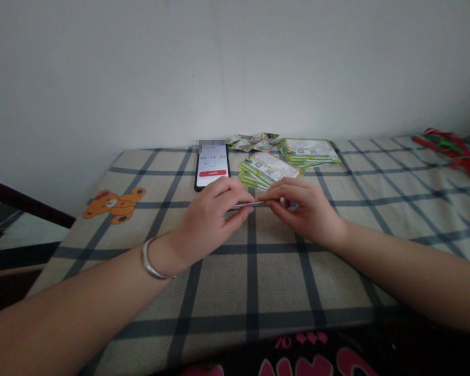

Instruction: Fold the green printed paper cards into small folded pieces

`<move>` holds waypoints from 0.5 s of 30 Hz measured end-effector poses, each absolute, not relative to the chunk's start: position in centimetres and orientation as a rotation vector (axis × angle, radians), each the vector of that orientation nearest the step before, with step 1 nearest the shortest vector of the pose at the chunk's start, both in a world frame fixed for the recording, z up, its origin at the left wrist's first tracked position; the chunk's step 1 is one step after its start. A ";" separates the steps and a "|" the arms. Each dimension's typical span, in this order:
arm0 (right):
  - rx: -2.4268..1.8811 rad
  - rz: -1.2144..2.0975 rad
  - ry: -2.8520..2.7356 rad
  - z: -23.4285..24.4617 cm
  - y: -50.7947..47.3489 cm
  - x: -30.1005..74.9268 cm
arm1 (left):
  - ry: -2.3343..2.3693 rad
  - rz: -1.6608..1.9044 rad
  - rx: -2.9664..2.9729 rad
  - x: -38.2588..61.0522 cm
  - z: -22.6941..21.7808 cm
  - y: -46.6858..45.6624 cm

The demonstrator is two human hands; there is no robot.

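My left hand (213, 211) and my right hand (303, 209) meet over the checked cloth (254, 271), fingers pinched together. Between them they hold a thin flat card (247, 204), seen edge-on, so its print is hidden. A silver bangle (151, 263) sits on my left wrist. Just beyond my hands lies a fanned stack of green and white printed cards (268, 169), with a second stack (307, 150) behind it to the right. Several folded green paper pieces (254, 141) lie at the wall.
A phone (212, 166) with a lit timer screen lies face up, left of the card stacks. Red and green ribbon-like items (452, 149) lie at the far right. An orange bear print (115, 203) marks the cloth at left. The table's left edge drops off.
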State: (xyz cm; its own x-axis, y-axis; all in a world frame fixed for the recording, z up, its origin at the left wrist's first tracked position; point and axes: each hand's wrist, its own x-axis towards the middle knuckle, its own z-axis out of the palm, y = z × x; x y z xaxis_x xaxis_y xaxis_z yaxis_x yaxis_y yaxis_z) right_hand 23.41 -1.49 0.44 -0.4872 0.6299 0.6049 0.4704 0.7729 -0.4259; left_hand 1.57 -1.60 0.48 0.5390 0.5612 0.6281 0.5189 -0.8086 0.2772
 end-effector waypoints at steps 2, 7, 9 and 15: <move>-0.812 0.287 -2.179 0.4 -1.4 23.4 | 0.918 1.098 2.712 1.6 0.5 -1.6; -0.809 0.294 -2.174 0.5 -1.5 23.4 | 0.961 1.069 2.735 1.5 0.4 -1.9; -0.806 0.274 -2.175 0.5 -1.5 23.3 | 1.001 1.051 2.720 1.5 0.3 -2.0; -0.787 0.228 -2.187 0.8 -1.7 23.2 | 1.026 1.071 2.778 1.7 0.3 -2.3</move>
State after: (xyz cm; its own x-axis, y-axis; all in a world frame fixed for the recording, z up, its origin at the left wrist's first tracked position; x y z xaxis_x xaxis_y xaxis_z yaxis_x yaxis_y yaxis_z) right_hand 23.25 -1.67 0.79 -0.5003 0.6047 0.6197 0.4640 0.7915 -0.3977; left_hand 1.67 -2.30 0.31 0.5563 0.5724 0.6024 0.5774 -0.7876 0.2151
